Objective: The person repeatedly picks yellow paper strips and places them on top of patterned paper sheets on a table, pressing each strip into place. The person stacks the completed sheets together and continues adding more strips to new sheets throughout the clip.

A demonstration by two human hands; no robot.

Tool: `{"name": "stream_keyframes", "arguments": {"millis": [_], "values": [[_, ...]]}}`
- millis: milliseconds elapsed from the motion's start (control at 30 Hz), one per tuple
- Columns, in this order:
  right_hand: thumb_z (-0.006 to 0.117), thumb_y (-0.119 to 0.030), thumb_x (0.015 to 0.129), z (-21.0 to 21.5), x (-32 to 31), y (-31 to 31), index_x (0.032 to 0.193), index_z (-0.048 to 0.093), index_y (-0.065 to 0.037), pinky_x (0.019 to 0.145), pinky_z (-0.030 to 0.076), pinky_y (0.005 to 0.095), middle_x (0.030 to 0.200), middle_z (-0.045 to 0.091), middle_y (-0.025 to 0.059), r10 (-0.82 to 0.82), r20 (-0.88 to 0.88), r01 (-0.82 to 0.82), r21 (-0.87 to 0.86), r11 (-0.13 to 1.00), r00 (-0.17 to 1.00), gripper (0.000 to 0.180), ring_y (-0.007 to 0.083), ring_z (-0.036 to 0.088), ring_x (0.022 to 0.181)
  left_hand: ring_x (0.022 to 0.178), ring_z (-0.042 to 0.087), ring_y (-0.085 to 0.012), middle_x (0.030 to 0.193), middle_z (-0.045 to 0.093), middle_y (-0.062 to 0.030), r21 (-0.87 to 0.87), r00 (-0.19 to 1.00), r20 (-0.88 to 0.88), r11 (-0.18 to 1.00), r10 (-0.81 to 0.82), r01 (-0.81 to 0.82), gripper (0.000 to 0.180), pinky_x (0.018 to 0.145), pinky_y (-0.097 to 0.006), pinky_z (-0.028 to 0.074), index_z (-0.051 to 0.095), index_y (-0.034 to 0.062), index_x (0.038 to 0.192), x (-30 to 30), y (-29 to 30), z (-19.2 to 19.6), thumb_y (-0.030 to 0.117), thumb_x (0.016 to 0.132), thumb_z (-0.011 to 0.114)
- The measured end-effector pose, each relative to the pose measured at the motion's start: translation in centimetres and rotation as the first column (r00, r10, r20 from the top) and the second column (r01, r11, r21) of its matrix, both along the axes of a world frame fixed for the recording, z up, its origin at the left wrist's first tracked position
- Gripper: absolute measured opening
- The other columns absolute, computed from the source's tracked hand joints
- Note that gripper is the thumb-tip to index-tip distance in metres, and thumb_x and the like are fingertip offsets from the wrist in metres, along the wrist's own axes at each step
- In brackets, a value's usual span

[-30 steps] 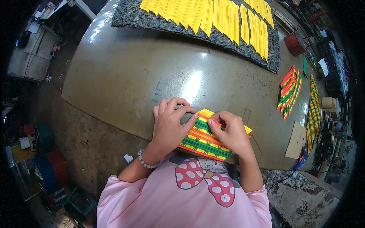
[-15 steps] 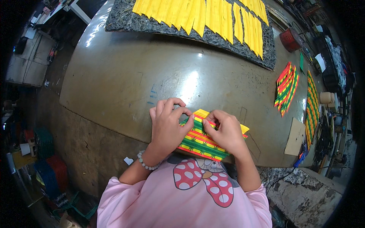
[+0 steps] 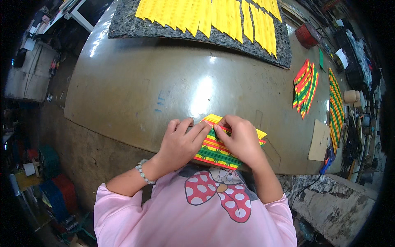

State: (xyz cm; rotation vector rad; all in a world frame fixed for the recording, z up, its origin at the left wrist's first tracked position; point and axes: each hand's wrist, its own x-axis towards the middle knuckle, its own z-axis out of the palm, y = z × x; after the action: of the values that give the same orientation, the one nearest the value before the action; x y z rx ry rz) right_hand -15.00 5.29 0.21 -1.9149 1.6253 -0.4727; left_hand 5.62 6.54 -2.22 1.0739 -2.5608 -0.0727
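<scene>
A striped piece in red, yellow and green with dark leaf prints (image 3: pixel 216 153) lies at the near edge of the table, close to my body. It looks like fabric, with yellow edging (image 3: pixel 213 118) showing along its far side. My left hand (image 3: pixel 181 140) is closed at its left far corner, fingertips pressed together on the edge. My right hand (image 3: pixel 240 138) pinches the same far edge a little to the right, thumb and forefinger close to my left fingertips. What lies under the fingertips is hidden.
Yellow pleated strips (image 3: pixel 226 20) lie on a speckled dark board (image 3: pixel 284 53) at the far side. Striped pieces (image 3: pixel 305 88), a longer striped piece (image 3: pixel 336 109), a tan card (image 3: pixel 318 140) and a red tin (image 3: pixel 307 36) sit to the right. A blue-handled tool (image 3: pixel 328 161) lies near the right edge.
My left hand has come to the right hand, its raised, curled fingers lowering onto the fabric edge. The right hand keeps its pinch. The whole view has shifted slightly.
</scene>
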Motion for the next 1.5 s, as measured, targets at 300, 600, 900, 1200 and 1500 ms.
{"name": "stream_keyframes", "arguments": {"millis": [300, 600, 900, 1200, 1500], "values": [[0.065, -0.029, 0.095, -0.5, -2.3, 3.0, 0.082, 0.059, -0.002, 0.066, 0.05, 0.0473, 0.078, 0.065, 0.0179, -0.172, -0.059, 0.169, -0.053, 0.984, 0.983, 0.03, 0.0379, 0.065, 0.074, 0.104, 0.052, -0.0236, 0.115, 0.064, -0.0004, -0.024, 0.995, 0.064, 0.997, 0.077, -0.076, 0.04, 0.085, -0.045, 0.033, 0.066, 0.0136, 0.124, -1.1, 0.4, 0.0, 0.026, 0.086, 0.067], [0.063, -0.028, 0.096, -0.5, -2.4, 2.8, 0.083, 0.06, -0.003, 0.065, 0.05, 0.0477, 0.079, 0.066, 0.0172, -0.166, -0.09, 0.163, -0.041, 0.986, 0.982, 0.028, 0.0379, 0.065, 0.074, 0.103, 0.051, -0.0222, 0.117, 0.061, 0.0016, -0.045, 0.988, 0.109, 0.993, 0.11, -0.106, 0.043, 0.086, -0.046, 0.03, 0.066, 0.0235, 0.127, -1.4, 0.5, 0.0, 0.03, 0.085, 0.069], [0.063, -0.028, 0.095, -0.8, -2.3, 2.7, 0.082, 0.06, -0.003, 0.063, 0.051, 0.048, 0.078, 0.066, 0.0174, -0.161, -0.123, 0.155, -0.056, 0.986, 0.979, 0.028, 0.038, 0.066, 0.072, 0.105, 0.053, -0.0238, 0.11, 0.057, -0.0061, 0.047, 0.994, 0.098, 0.997, 0.058, -0.063, 0.04, 0.087, -0.046, 0.034, 0.065, 0.0182, 0.127, -2.2, 0.6, 0.0, 0.024, 0.088, 0.067], [0.067, -0.039, 0.094, -1.4, -3.6, 3.1, 0.083, 0.061, -0.003, 0.061, 0.052, 0.0461, 0.077, 0.066, 0.0171, -0.166, -0.101, 0.156, -0.097, 0.983, 0.981, 0.038, 0.0373, 0.066, 0.071, 0.103, 0.063, -0.0349, 0.113, 0.063, -0.0169, 0.181, 0.959, -0.268, 0.973, -0.093, 0.144, 0.034, 0.091, -0.046, 0.052, 0.064, -0.0015, 0.121, -3.0, -0.2, -0.3, 0.013, 0.09, 0.067], [0.062, -0.04, 0.095, -1.1, -6.0, 3.2, 0.088, 0.066, -0.007, 0.066, 0.053, 0.0491, 0.085, 0.069, 0.0156, -0.084, -0.006, 0.085, 0.026, 0.996, 0.996, 0.034, 0.0372, 0.068, 0.078, 0.095, 0.06, -0.0286, 0.113, 0.064, -0.0115, 0.134, 0.978, -0.191, 0.984, -0.086, 0.113, 0.036, 0.083, -0.039, 0.05, 0.065, 0.0021, 0.123, -2.9, -0.1, -0.5, 0.015, 0.089, 0.068]]}}
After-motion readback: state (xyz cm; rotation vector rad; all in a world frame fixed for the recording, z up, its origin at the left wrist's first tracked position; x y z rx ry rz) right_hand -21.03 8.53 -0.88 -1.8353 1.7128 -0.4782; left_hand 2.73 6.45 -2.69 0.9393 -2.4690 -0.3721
